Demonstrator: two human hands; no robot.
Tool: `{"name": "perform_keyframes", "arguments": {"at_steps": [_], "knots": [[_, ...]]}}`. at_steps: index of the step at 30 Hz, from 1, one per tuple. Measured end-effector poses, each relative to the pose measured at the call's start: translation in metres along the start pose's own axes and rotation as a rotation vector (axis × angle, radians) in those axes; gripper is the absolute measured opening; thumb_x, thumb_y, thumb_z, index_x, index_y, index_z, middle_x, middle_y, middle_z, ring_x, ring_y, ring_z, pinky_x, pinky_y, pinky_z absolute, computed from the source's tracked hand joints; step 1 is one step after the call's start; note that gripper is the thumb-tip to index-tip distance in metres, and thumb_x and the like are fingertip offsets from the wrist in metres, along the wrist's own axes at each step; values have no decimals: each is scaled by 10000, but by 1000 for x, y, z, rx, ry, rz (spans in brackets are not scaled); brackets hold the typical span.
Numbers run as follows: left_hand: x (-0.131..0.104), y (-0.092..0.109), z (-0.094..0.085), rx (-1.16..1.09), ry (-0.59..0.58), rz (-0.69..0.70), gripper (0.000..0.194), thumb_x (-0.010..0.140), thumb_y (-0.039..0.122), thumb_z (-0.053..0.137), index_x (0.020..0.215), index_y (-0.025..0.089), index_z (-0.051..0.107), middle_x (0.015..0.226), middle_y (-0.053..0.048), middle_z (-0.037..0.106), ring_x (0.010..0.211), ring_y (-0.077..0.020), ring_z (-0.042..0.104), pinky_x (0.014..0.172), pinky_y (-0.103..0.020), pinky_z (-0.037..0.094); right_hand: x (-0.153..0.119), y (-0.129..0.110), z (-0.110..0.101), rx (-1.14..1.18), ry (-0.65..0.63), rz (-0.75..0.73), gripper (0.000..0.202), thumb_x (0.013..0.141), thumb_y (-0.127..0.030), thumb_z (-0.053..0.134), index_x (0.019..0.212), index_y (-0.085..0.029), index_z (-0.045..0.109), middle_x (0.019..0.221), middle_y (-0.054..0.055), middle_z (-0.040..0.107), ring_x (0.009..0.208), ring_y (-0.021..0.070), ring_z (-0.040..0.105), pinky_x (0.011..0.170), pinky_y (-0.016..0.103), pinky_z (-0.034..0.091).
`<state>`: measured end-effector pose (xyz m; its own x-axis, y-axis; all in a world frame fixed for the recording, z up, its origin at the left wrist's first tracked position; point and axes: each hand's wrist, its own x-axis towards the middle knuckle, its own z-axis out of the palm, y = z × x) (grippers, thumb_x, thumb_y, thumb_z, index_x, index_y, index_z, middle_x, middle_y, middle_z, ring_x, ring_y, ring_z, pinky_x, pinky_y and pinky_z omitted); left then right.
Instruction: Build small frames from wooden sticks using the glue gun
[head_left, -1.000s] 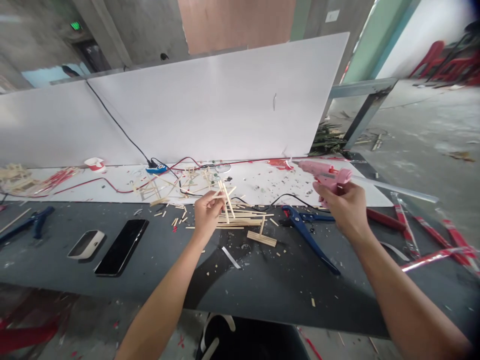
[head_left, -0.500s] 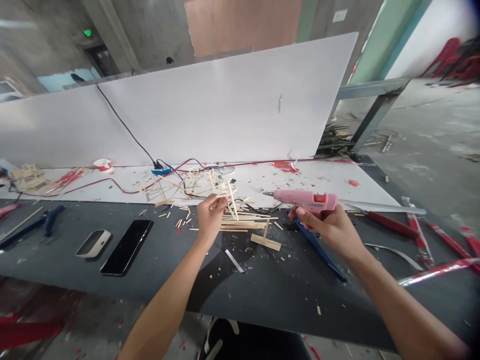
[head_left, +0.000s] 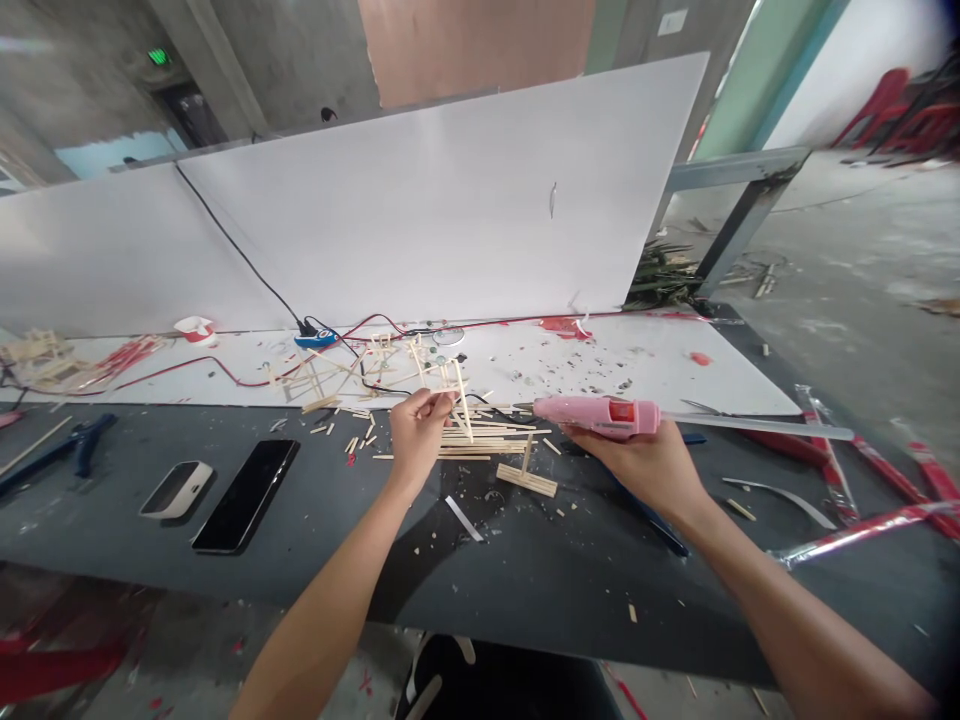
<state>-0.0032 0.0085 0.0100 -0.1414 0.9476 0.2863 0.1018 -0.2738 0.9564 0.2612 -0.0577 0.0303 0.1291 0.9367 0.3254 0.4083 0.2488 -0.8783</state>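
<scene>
My left hand [head_left: 418,428] pinches a small frame of thin wooden sticks [head_left: 465,400], which it holds up over the back of the dark table. To the right, my right hand [head_left: 649,465] is wrapped round a pink glue gun [head_left: 600,415], its front end towards the left and a long clear glue stick [head_left: 757,425] out of its rear. Beneath and beside the wooden frame lie loose wooden sticks [head_left: 480,452]. A small stick piece with an upright [head_left: 527,480] rests on the table between my hands.
A black phone [head_left: 246,496] and a white device [head_left: 177,490] lie at the left, near blue pliers [head_left: 88,445]. Stick structures and cables spread along the white board. Red-wrapped strips [head_left: 862,535] lie at the right. A blue tool [head_left: 660,525] is partly under my right hand.
My right hand has turned the glue gun and shifted it slightly left and down, with its long glue stick now more visible. The view has moved slightly; my left hand keeps its hold.
</scene>
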Motion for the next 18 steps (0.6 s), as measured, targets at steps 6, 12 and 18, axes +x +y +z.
{"name": "perform_keyframes", "arguments": {"at_steps": [6,12,18], "knots": [[0,-1,0,-18,-13,8,213,814,366,723,744,165,739,652,-23,633,550,-124,519,529,-253,418,0,0,-1,-23,9,8,291,758,-432,771,888,-171,766,897,91,792,846,295,751,718,364,614],[-1,-1,0,8,-20,13,222,825,376,704,761,167,743,663,-23,646,557,-129,537,530,-251,415,0,-2,-1,-38,6,16,292,753,-445,769,842,-167,761,830,94,784,805,304,747,661,360,605],[0,-1,0,2,-15,10,202,830,358,701,793,169,760,700,-36,682,558,-130,555,525,-252,415,-1,1,1,-25,-14,17,298,758,-442,770,871,-166,765,886,94,790,841,299,744,698,358,603]]}}
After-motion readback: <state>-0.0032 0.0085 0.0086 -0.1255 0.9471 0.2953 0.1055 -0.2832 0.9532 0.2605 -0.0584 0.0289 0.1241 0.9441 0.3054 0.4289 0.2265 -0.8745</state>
